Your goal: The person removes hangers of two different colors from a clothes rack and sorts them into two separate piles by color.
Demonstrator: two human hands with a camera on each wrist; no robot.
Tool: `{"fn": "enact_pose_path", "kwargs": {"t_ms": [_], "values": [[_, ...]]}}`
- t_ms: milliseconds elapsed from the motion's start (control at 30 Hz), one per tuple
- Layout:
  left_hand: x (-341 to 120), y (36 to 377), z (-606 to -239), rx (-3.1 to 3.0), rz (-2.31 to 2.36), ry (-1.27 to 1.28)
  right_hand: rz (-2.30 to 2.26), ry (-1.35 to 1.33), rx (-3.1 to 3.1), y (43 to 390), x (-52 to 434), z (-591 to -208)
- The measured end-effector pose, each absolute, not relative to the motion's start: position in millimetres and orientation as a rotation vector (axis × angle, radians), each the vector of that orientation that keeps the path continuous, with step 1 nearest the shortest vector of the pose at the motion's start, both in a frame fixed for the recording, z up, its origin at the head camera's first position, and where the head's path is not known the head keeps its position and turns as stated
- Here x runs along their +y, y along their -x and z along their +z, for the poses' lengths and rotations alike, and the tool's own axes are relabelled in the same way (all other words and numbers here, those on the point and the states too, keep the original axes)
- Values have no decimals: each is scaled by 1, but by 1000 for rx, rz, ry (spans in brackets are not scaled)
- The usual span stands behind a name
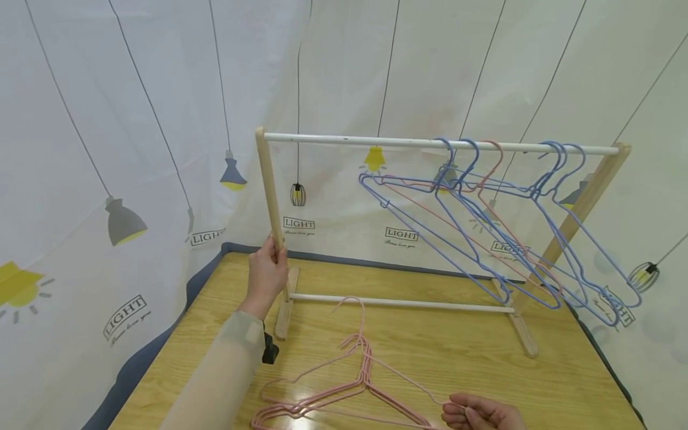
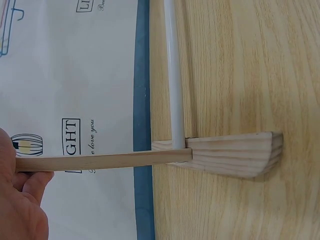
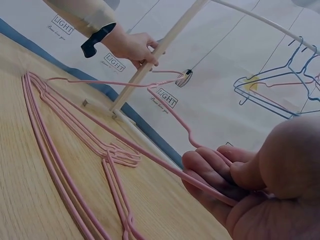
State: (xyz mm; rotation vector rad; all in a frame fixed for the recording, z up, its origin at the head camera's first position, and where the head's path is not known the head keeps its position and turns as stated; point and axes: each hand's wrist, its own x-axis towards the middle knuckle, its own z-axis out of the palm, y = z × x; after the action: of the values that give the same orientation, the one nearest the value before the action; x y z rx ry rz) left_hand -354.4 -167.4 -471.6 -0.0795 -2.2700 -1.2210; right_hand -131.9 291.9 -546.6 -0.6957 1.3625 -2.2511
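My left hand (image 1: 267,272) grips the left wooden post (image 1: 270,191) of a clothes rack, low on the post. In the left wrist view, the thumb and fingers wrap the post above its wooden foot (image 2: 230,155). Down at the front right, my right hand (image 1: 484,412) holds a pink wire hanger (image 1: 400,375) by one corner. The right wrist view has its rods running between curled fingers and thumb. That hanger is raised over a stack of pink hangers (image 1: 366,365) lying on the table, its hook pointing toward the rack.
Several blue hangers (image 1: 454,188) and a pink one (image 1: 489,176) hang on the right part of the white top rail (image 1: 344,140). A lower white bar (image 1: 403,303) joins the feet on the wooden table (image 1: 215,334). Behind is a lamp-printed curtain (image 1: 177,89).
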Motion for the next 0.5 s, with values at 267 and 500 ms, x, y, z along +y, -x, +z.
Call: {"fn": "enact_pose_path", "kwargs": {"t_ms": [267, 500], "values": [[-169, 354, -473, -2272, -1216, 86, -2168, 224, 1334, 127, 297, -548], [-169, 356, -474, -2257, -1213, 103, -2152, 328, 1238, 129, 299, -562]]}}
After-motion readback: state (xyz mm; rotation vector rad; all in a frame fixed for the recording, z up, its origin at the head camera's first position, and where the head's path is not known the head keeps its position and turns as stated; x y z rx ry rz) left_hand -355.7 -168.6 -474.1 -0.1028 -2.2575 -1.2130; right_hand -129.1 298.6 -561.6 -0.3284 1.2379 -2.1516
